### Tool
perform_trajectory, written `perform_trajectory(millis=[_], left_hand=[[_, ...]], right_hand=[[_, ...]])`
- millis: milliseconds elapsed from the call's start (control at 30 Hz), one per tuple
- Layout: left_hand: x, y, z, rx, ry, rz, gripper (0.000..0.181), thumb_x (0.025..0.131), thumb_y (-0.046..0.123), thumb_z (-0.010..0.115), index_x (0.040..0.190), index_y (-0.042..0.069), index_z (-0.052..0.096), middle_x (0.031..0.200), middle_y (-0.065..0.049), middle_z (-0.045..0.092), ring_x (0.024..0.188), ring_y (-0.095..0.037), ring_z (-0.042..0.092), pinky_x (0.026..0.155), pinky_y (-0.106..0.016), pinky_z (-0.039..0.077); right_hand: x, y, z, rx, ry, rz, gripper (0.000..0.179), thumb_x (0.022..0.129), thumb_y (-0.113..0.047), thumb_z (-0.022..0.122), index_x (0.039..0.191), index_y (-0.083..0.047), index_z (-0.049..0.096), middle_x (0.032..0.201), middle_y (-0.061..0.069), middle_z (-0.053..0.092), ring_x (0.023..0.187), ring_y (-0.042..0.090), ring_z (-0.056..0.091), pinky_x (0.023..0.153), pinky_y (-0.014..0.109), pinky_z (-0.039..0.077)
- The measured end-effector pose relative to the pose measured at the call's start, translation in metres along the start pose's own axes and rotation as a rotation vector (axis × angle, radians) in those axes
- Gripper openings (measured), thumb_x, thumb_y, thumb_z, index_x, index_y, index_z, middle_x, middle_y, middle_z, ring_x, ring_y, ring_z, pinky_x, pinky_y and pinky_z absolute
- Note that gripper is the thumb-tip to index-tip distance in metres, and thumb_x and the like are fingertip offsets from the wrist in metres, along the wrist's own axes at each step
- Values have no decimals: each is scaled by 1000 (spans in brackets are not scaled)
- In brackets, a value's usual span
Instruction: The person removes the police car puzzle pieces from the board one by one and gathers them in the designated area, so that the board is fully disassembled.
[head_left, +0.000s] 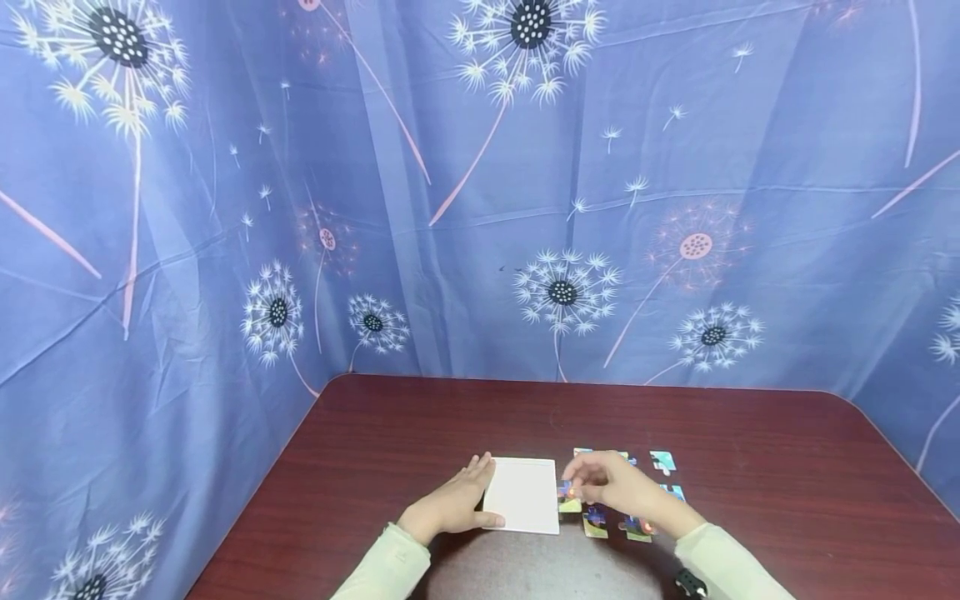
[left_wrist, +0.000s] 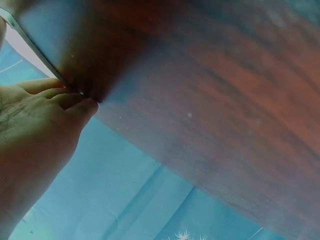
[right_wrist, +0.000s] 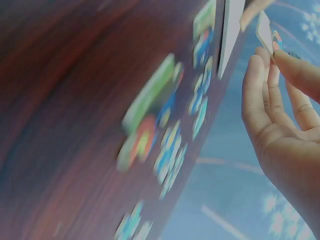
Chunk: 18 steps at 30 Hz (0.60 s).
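Observation:
A white square board (head_left: 522, 496) lies on the table in the head view. My left hand (head_left: 456, 500) rests at its left edge, fingers extended along the far corner and thumb over the near one. Between thumb and fingertips, my right hand (head_left: 618, 487) pinches a jigsaw puzzle piece (head_left: 568, 497) with a yellow-green lower edge, just right of the board. The right wrist view shows this piece (right_wrist: 265, 32) raised off the table. Loose puzzle pieces (head_left: 595, 523) lie beneath and around the right hand, which hides some of them.
Farther right are a teal puzzle piece (head_left: 663, 461) and another with red and green (head_left: 638, 528). The dark red wooden table (head_left: 390, 433) meets a blue dandelion-patterned curtain (head_left: 480, 292) at the back and left. A small black object (head_left: 690, 583) is by the right sleeve.

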<state>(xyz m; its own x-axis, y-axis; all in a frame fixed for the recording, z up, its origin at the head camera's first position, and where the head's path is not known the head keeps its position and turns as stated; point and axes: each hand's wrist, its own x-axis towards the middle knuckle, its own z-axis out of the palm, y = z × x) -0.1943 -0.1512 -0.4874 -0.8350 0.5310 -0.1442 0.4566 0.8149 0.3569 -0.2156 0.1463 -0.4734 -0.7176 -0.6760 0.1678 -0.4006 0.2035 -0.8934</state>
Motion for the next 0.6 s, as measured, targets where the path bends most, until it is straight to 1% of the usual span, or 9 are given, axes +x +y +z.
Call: perform_trajectory(millis=[100, 200, 367, 467, 600], left_hand=[[0, 1, 0, -8, -4, -1, 89, 88, 45, 65, 148, -7, 25, 156, -22, 18, 144, -36, 18, 116, -45, 21], [-1, 1, -1, -12, -6, -1, 89, 88, 46, 64, 148, -7, 25, 156, -22, 18, 144, -36, 18, 116, -45, 21], [-1, 1, -1, -17, -9, 5, 89, 89, 46, 63, 147, -8, 25, 156, -23, 17, 144, -37, 17, 116, -46, 20], [0, -1, -1, -17, -8, 12, 89, 89, 46, 63, 147, -9, 25, 156, -24, 17, 144, -37, 17, 116, -46, 20], [1, 0, 0, -10, -4, 14, 89, 88, 46, 64, 147, -9, 26, 156, -24, 18, 144, -37, 18, 115, -46, 21]], right_hand=[[-15, 4, -15, -4, 36, -4, 19, 89, 1, 62, 107, 7, 60, 85, 19, 65, 70, 17, 63, 61, 34, 56], [-32, 8, -32, -25, 83, -24, 19, 88, 2, 63, 106, 8, 60, 86, 19, 65, 70, 18, 64, 60, 35, 57], [-63, 11, -57, -74, 157, -2, 17, 89, 1, 63, 104, 7, 62, 87, 15, 66, 74, 11, 64, 59, 32, 56], [-82, 13, -68, -69, 162, 32, 17, 90, 0, 61, 105, 9, 62, 87, 13, 66, 75, 8, 63, 58, 31, 54], [-100, 21, -76, -45, 136, 79, 17, 92, 1, 59, 106, 11, 60, 87, 11, 66, 74, 8, 63, 60, 32, 55]])
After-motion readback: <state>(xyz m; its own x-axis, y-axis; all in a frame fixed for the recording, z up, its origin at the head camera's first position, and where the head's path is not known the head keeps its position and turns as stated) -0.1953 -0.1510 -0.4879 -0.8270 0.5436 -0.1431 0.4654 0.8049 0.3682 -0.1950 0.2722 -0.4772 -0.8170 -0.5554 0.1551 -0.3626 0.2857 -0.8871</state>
